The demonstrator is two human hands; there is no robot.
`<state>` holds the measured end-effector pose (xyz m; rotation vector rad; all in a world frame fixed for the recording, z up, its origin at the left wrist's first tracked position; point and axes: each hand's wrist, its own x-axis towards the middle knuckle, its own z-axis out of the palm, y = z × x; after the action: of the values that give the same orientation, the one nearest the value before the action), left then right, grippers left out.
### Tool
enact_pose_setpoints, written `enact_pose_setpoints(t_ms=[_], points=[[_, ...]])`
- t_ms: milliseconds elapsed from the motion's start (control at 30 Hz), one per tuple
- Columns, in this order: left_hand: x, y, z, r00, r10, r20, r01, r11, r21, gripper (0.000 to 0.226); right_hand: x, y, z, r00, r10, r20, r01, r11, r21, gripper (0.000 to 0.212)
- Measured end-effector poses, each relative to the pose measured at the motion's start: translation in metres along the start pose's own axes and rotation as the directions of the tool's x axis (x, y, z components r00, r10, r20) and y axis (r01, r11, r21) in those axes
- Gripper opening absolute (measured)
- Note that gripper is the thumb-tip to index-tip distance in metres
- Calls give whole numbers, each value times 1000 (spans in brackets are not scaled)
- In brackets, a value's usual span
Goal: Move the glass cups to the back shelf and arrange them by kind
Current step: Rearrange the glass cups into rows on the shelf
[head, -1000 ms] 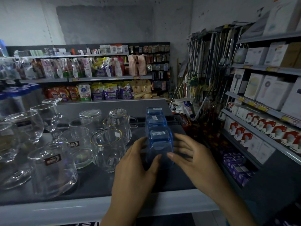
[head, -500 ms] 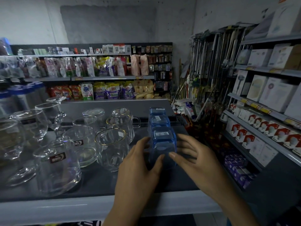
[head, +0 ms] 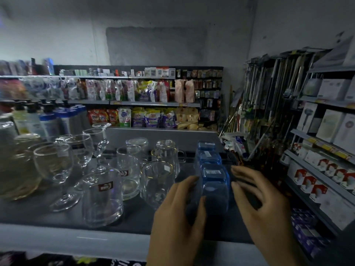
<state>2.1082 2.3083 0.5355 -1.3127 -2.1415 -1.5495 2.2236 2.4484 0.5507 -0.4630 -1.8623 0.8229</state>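
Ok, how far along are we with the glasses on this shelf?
Mostly sorted: stemmed glasses, labelled tumblers, gold-rimmed mugs and blue cups each stand in their own row on the shelf. In hand: the left hand presses the side of the nearest blue cup, the right hand hovers open beside it, seemingly squaring that row. Left: any cups off-camera, which I cannot see.

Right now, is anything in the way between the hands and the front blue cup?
No, nothing visible. The left hand touches the front blue cup on its left side. The right hand sits close by its right side, with only a thin gap between. The gold-rimmed cup stands further left, out of the way.
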Motion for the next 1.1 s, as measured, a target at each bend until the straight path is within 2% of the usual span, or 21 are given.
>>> enact_pose_setpoints(t_ms=[100,167,233,300,400,500,667,933,1100], points=[[-2,0,-26,972,195,-135,-148,943,297,48,15,-29,8,969,-224,106,238,959,-155,33],[6,-8,-37,961,239,-142,-140,856,498,57,37,-50,19,913,-338,230,388,894,-224,31],[15,-15,-43,977,190,-92,-89,767,636,62,64,-68,37,856,-330,397,456,844,-283,32],[21,-17,-46,988,150,-47,-72,700,711,58,90,-73,62,801,-235,551,478,805,-352,37],[26,-21,-48,988,156,-12,-94,648,756,47,119,-67,102,721,-58,691,512,717,-474,42],[28,-25,-50,979,204,6,-137,634,761,42,133,-59,125,662,68,747,514,684,-518,38],[31,-40,-62,981,193,4,-142,708,692,40,137,-49,136,597,108,795,521,701,-487,30],[33,-49,-67,986,165,-31,-105,748,655,36,132,-48,138,613,93,785,459,766,-449,19],[34,-51,-71,988,152,6,-117,735,668,38,132,-45,129,687,50,725,361,842,-400,16]])
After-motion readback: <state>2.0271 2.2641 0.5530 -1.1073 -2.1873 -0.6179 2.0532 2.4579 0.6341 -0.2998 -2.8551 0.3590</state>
